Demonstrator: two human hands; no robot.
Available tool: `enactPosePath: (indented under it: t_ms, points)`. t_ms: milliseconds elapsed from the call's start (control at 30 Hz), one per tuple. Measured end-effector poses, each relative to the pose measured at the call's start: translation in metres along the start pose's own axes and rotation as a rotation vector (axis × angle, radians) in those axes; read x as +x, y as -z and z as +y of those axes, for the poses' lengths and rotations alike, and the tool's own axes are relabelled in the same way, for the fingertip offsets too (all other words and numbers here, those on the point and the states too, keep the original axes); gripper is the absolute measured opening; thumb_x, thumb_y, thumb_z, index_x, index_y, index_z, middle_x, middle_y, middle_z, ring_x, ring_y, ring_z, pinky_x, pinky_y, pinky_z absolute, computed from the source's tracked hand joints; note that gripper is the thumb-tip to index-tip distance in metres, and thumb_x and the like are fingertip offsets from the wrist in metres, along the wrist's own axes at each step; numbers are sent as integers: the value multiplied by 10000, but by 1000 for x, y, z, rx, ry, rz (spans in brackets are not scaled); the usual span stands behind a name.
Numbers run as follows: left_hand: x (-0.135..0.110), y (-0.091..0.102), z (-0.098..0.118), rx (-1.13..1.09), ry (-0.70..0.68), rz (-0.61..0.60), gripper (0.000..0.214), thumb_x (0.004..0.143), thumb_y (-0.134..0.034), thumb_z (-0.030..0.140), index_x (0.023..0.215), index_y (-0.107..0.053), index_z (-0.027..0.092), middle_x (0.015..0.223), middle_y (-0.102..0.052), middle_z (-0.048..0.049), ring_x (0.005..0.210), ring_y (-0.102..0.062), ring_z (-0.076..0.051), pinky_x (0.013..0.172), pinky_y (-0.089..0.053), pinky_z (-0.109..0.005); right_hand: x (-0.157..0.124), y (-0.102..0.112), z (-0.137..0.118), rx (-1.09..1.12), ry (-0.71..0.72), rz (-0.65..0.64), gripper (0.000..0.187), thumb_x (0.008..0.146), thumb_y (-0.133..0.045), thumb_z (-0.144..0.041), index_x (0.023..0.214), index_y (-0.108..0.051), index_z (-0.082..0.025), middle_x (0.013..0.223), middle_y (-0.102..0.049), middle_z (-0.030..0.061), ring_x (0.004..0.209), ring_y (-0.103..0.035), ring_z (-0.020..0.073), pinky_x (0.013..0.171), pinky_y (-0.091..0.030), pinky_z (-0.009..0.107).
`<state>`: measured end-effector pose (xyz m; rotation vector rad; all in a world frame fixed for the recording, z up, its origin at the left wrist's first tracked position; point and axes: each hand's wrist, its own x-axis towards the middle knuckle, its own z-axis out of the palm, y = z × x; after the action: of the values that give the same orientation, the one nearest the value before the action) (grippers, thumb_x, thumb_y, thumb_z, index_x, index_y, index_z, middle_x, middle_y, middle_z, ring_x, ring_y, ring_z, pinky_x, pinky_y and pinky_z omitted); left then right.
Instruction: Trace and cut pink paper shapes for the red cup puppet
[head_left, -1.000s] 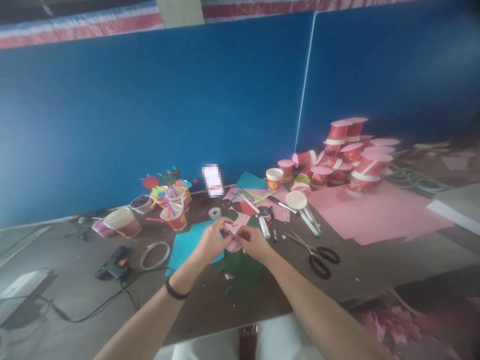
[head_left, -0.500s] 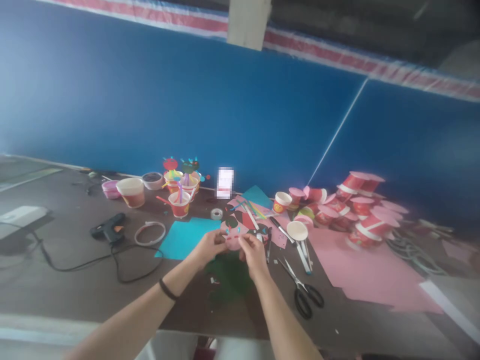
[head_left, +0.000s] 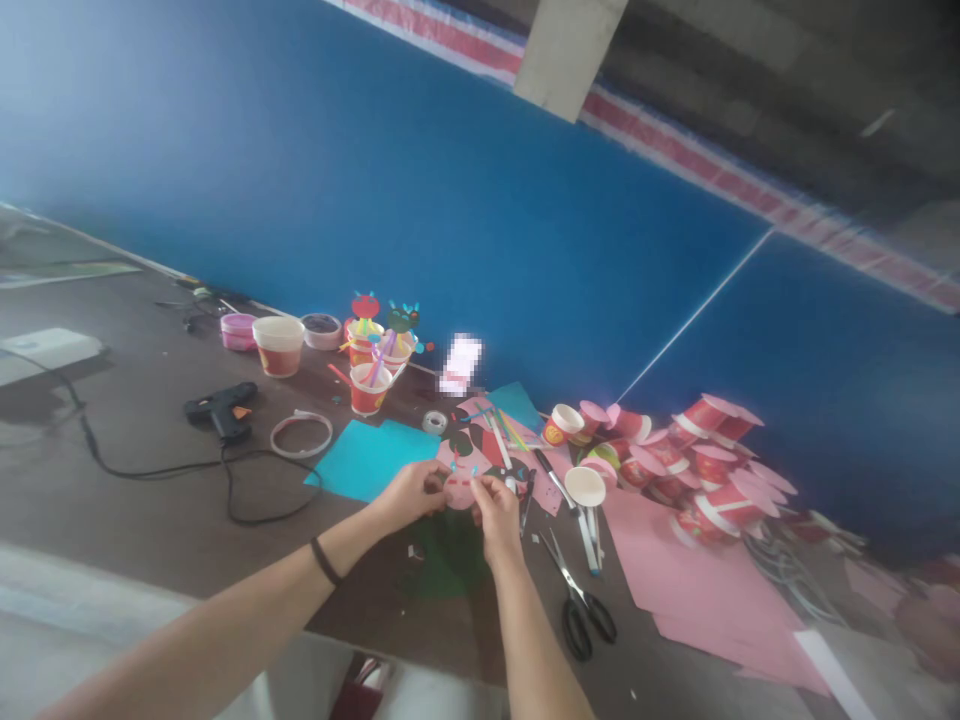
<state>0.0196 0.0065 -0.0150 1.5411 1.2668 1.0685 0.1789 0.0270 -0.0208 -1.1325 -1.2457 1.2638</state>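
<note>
Both my hands meet over the brown table [head_left: 135,500] and pinch a small round pink paper piece [head_left: 459,491] with tiny red and blue bits on it. My left hand [head_left: 409,494], a black band on its wrist, grips the piece's left edge with closed fingers. My right hand [head_left: 496,509] is closed on its right edge. Under my hands lies a dark green sheet [head_left: 450,560]. A turquoise sheet [head_left: 367,465] lies just left of them, and black scissors [head_left: 577,605] lie to the right.
A black glue gun [head_left: 219,408] with its cord and a tape ring [head_left: 301,435] lie at the left. Red paper cups [head_left: 367,385] holding straws stand behind. Many red cups [head_left: 697,455] pile at the right on large pink sheets [head_left: 697,590]. A blue partition [head_left: 375,200] backs the table.
The view has tilted and swung left, so the table now slopes across the picture. My hands stay together on the pink paper piece over the green sheet.
</note>
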Motion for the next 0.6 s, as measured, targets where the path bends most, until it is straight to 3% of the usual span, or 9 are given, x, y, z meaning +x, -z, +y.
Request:
enactPosePath:
  t_ms: [167, 600]
  points:
    - [-2, 0, 1, 75, -33, 0, 242, 676, -548, 249, 894, -553, 146, 583, -627, 1, 447, -537, -116, 433, -389, -197, 0, 2, 4, -12, 23, -8, 235, 678, -636, -398, 667, -559, -177, 436, -355, -88, 376, -301, 64, 367, -208, 190]
    - [-1, -2, -2, -21, 16, -34, 147, 660, -527, 242, 775, -544, 152, 555, -607, -4, 469, -552, -130, 427, -395, -202, -2, 2, 3, -13, 22, -16, 235, 708, -607, -414, 711, -569, -182, 435, -339, -91, 366, -264, 63, 370, -181, 193]
